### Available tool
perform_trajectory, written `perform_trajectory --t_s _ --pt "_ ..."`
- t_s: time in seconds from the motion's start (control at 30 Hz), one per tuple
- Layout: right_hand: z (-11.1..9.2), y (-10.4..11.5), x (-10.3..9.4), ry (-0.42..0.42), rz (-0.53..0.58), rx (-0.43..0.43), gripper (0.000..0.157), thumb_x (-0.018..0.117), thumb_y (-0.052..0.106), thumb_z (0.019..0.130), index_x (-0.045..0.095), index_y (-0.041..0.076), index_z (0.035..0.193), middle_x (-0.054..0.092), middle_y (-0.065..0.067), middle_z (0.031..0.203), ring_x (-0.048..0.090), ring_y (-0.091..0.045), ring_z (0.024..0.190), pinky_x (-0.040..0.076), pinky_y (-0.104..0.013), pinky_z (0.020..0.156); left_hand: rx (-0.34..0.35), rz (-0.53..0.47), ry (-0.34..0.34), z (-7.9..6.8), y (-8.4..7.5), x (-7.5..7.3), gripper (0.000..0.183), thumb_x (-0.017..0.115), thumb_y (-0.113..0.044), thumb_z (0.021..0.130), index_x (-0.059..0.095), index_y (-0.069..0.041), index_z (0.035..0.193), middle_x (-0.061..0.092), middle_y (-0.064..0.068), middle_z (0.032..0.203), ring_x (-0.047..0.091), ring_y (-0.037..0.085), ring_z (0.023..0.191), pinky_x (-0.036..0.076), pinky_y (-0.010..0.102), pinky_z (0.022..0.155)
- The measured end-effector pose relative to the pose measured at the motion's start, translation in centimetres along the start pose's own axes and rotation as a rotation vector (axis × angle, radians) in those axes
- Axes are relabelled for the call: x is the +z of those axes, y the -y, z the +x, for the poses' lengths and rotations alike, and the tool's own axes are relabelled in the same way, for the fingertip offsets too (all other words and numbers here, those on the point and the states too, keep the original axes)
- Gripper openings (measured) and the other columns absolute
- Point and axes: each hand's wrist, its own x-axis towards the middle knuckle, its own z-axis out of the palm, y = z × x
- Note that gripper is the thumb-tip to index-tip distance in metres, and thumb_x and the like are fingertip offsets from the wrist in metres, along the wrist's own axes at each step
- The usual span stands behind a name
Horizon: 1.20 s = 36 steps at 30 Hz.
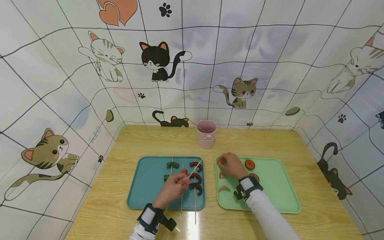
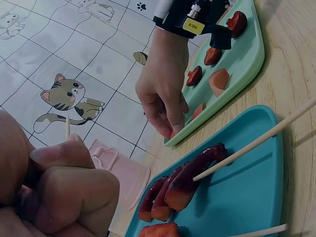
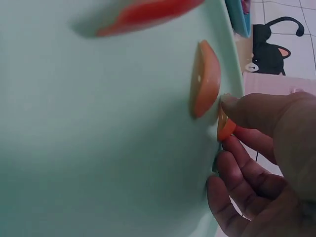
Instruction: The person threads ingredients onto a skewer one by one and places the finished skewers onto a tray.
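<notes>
Left hand (image 1: 171, 190) (lower centre) grips a skewer (image 1: 196, 167), long axis aimed upper right; right hand (image 1: 235, 166) pinches an orange piece (image 3: 226, 130).

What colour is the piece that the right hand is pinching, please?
The piece is orange; it shows best in the right wrist view.

The head view looks forward and down from above the table (image 1: 249, 140), far enough back to take in the blue tray (image 1: 150, 180), the green tray (image 1: 279, 180) and the table's far edge. The left wrist view, tilted, sits close behind the left hand (image 1: 171, 190) and faces across the blue tray to the green one's left edge. The right wrist view, turned sideways, hangs nearest, low over the green tray, facing its far left corner. Head and left wrist views share both trays and the pink cup (image 1: 206, 138); all three share the right hand (image 1: 235, 166).
</notes>
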Motion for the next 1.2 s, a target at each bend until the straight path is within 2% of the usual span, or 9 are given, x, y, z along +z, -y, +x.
perform_trajectory --t_s 0.13,0.3,0.4,0.57,0.7,0.83,1.03,1.2 --pt "-0.2 0.0 -0.1 0.008 0.018 0.016 0.022 0.076 0.015 0.089 0.074 0.003 0.108 0.067 -0.008 0.093 0.06 -0.02 0.085 0.052 -0.039 0.079 -0.009 0.0 0.0 -0.1 0.0 0.2 0.034 0.048 -0.02 0.11 0.056 0.008 0.094 0.035 -0.004 0.062 0.023 0.009 0.048 0.025 0.022 0.045" --pt "-0.6 0.2 -0.7 0.025 0.093 0.06 0.022 0.075 0.014 0.091 0.073 0.003 0.11 0.071 -0.009 0.098 0.066 -0.021 0.09 0.055 -0.041 0.083 -0.016 -0.014 -0.011 -0.1 0.1 0.4 0.033 0.049 -0.017 0.11 0.056 0.011 0.095 0.036 -0.004 0.062 0.025 0.009 0.049 0.024 0.021 0.044" --pt "-1.0 0.3 -1.1 0.011 0.14 0.07 0.019 0.075 0.014 0.093 0.074 0.004 0.109 0.073 -0.009 0.099 0.068 -0.022 0.091 0.056 -0.04 0.082 -0.016 -0.019 -0.013 -0.2 0.1 0.4 0.031 0.049 -0.018 0.11 0.059 0.006 0.092 0.036 -0.005 0.062 0.025 0.009 0.049 0.025 0.021 0.044" --pt "-2.0 0.6 -1.7 -0.06 0.243 0.101 0.019 0.078 0.02 0.093 0.076 0.009 0.108 0.076 -0.007 0.1 0.068 -0.018 0.09 0.054 -0.031 0.076 -0.005 -0.012 -0.005 -0.3 -0.2 0.6 0.03 0.048 -0.019 0.11 0.061 -0.004 0.088 0.035 -0.005 0.062 0.025 0.009 0.049 0.025 0.021 0.044" --pt "-2.8 2.0 -3.0 -0.122 0.37 0.111 0.025 0.081 0.027 0.09 0.077 0.013 0.11 0.077 -0.005 0.103 0.069 -0.017 0.09 0.054 -0.026 0.077 -0.003 -0.007 -0.002 -0.6 -0.6 0.7 0.029 0.048 -0.019 0.11 0.062 -0.005 0.088 0.036 -0.005 0.063 0.026 0.009 0.049 0.026 0.021 0.045" --pt "-3.6 3.7 -4.4 -0.147 0.491 0.094 0.031 0.082 0.033 0.089 0.077 0.014 0.113 0.077 -0.006 0.105 0.07 -0.014 0.089 0.055 -0.024 0.077 0.004 0.002 0.008 -0.8 -1.0 0.9 0.029 0.049 -0.02 0.109 0.061 -0.003 0.088 0.034 -0.005 0.062 0.026 0.009 0.05 0.026 0.021 0.045" --pt "-4.8 5.7 -5.8 -0.11 0.667 0.079 0.032 0.08 0.032 0.09 0.076 0.015 0.117 0.076 -0.009 0.111 0.071 -0.012 0.091 0.057 -0.024 0.081 0.023 0.02 0.02 -1.1 -1.5 1.2 0.031 0.049 -0.021 0.109 0.06 -0.001 0.088 0.036 -0.003 0.063 0.025 0.01 0.05 0.026 0.021 0.045" --pt "-5.6 7.1 -6.2 -0.068 0.737 0.08 0.032 0.08 0.033 0.09 0.076 0.016 0.117 0.076 -0.007 0.112 0.072 -0.012 0.093 0.058 -0.027 0.082 0.044 0.043 0.041 -1.1 -1.6 1.4 0.03 0.049 -0.018 0.109 0.061 -0.001 0.088 0.041 -0.002 0.067 0.026 0.01 0.05 0.028 0.021 0.046"
